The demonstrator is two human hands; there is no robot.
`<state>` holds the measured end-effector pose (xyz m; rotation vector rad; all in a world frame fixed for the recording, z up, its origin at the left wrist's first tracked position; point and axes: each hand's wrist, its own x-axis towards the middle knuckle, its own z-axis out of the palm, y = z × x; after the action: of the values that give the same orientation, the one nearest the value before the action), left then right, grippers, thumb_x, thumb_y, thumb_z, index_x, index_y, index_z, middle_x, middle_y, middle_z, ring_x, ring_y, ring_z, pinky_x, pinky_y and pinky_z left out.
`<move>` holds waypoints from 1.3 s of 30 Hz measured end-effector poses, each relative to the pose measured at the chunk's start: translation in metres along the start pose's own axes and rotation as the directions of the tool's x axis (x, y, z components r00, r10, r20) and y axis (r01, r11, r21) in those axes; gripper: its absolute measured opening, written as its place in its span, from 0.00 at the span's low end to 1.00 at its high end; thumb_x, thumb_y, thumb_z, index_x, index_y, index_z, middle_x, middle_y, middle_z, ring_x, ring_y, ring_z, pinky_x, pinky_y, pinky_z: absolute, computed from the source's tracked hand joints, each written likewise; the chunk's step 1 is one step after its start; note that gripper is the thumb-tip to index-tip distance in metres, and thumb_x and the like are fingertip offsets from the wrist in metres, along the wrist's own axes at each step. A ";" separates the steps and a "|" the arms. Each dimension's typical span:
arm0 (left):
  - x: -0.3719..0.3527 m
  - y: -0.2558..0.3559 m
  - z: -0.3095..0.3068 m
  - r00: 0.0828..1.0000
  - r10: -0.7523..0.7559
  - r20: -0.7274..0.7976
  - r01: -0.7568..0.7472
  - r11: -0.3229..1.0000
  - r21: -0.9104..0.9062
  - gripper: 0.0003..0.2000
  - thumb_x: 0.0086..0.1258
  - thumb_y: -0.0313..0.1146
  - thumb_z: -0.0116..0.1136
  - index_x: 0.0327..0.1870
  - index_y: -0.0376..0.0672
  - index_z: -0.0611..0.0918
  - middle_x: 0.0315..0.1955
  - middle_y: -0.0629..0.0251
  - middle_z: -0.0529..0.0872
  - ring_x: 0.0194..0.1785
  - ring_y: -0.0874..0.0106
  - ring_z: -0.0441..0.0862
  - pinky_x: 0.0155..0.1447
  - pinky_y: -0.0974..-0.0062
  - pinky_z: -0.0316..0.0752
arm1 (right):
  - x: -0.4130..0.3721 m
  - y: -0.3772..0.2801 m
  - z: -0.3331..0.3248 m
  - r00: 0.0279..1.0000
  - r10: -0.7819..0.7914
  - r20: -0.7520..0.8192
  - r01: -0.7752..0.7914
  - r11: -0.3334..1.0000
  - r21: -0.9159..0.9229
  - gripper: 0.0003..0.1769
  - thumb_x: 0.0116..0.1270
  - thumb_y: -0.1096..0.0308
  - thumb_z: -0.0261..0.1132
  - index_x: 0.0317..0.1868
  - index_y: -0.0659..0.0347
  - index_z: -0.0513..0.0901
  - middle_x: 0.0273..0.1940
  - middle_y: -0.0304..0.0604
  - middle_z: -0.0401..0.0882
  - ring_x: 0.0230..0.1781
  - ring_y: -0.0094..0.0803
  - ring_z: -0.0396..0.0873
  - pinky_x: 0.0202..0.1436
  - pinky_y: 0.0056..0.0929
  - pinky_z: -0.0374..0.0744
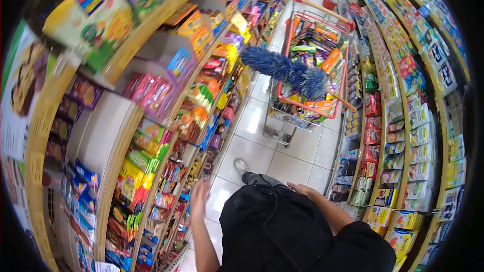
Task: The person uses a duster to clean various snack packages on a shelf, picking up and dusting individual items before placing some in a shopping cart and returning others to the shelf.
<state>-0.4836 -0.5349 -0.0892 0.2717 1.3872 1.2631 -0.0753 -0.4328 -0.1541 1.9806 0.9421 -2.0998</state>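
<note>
Beside the lower left shelves, my left hand is raised with its fingers stretched out and nothing in them. My right hand hangs by the right side of my body, blurred, with its fingers loosely apart and no object visible in it. Ahead in the aisle stands a shopping cart with a red rim, filled with packaged snacks. A fluffy blue duster lies across the cart's left side, its left end sticking out past the rim. Neither hand touches the cart.
Snack shelves line the left side close to my left arm. Shelves with boxes and pouches run along the right. White floor tiles lie between me and the cart. Red baskets stand farther along.
</note>
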 end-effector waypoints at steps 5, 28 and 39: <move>-0.023 -0.247 -0.075 0.594 -0.614 -0.520 0.667 0.737 -0.108 0.17 0.70 0.41 0.49 0.53 0.40 0.75 0.35 0.63 0.79 0.41 0.72 0.78 0.47 0.74 0.73 | -0.005 -0.102 -0.104 0.358 -0.755 -0.548 0.594 0.638 -0.490 0.10 0.62 0.67 0.58 0.33 0.67 0.79 0.22 0.45 0.78 0.18 0.28 0.77 0.24 0.28 0.74; 0.238 0.059 0.456 0.770 0.143 0.622 -0.578 0.569 0.585 0.16 0.68 0.36 0.56 0.51 0.36 0.77 0.38 0.63 0.83 0.40 0.75 0.81 0.45 0.80 0.73 | -0.003 0.025 -0.313 0.092 -0.263 -0.960 0.320 0.921 -0.221 0.09 0.60 0.68 0.57 0.35 0.67 0.78 0.32 0.57 0.77 0.32 0.49 0.76 0.38 0.40 0.72; 0.365 0.015 0.715 0.858 0.356 0.369 -0.480 0.304 0.823 0.26 0.51 0.50 0.66 0.49 0.46 0.80 0.48 0.52 0.74 0.55 0.58 0.71 0.58 0.62 0.68 | -0.027 0.229 -0.041 0.588 0.512 -0.626 -0.480 0.844 0.239 0.32 0.67 0.43 0.47 0.47 0.67 0.79 0.39 0.63 0.79 0.43 0.57 0.77 0.46 0.50 0.73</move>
<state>-0.0118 0.1144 -0.0941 1.5608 1.8580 0.7045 0.0736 -0.6053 -0.2094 2.6834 0.2878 -1.0973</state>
